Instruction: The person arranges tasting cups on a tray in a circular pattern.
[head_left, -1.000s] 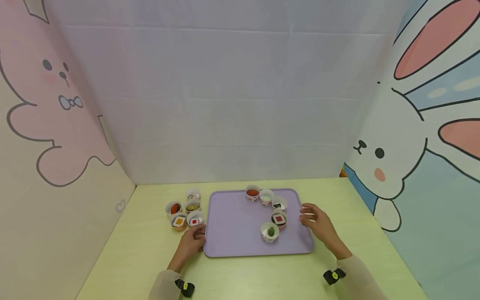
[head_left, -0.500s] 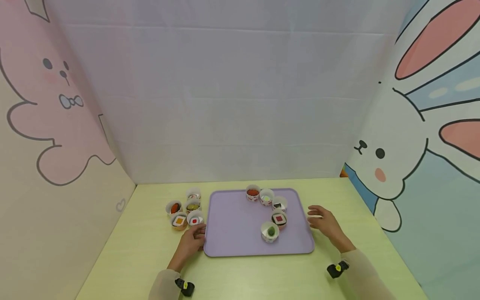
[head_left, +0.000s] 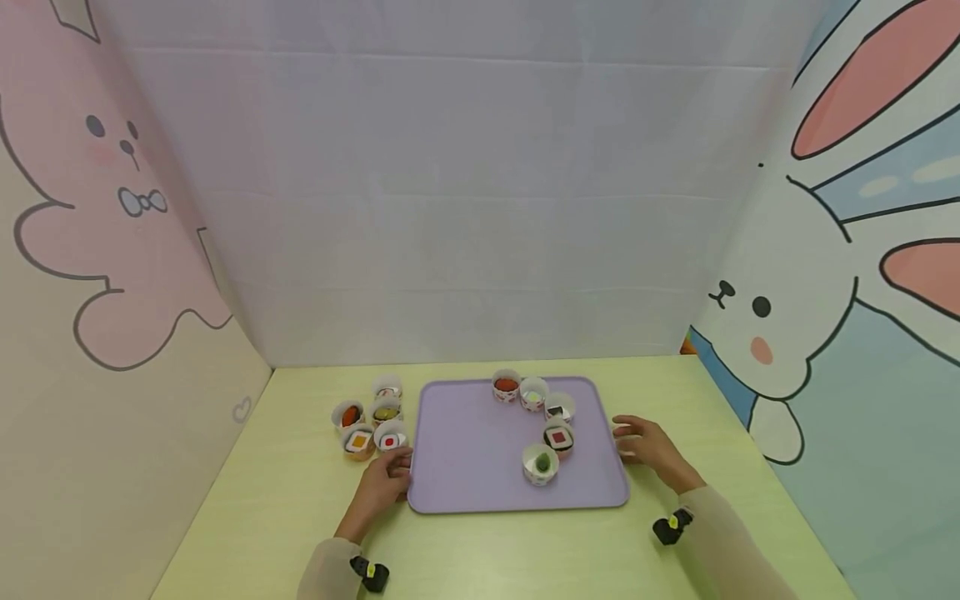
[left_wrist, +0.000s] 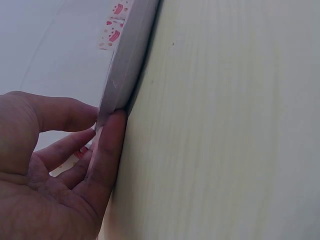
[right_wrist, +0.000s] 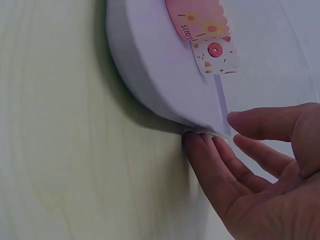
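Your left hand (left_wrist: 52,192) pinches the edge of the pale tray (left_wrist: 131,57) beside the wood-grained tabletop (left_wrist: 215,120); white cups (left_wrist: 111,36) with red prints show past its rim.

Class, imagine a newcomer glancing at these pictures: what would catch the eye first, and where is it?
Probably the big cartoon rabbit on the right-hand wall. Next, perhaps, the purple tray on the table, bearing five small cups, with the left hand and right hand at its opposite sides. Five more cups cluster left of it.
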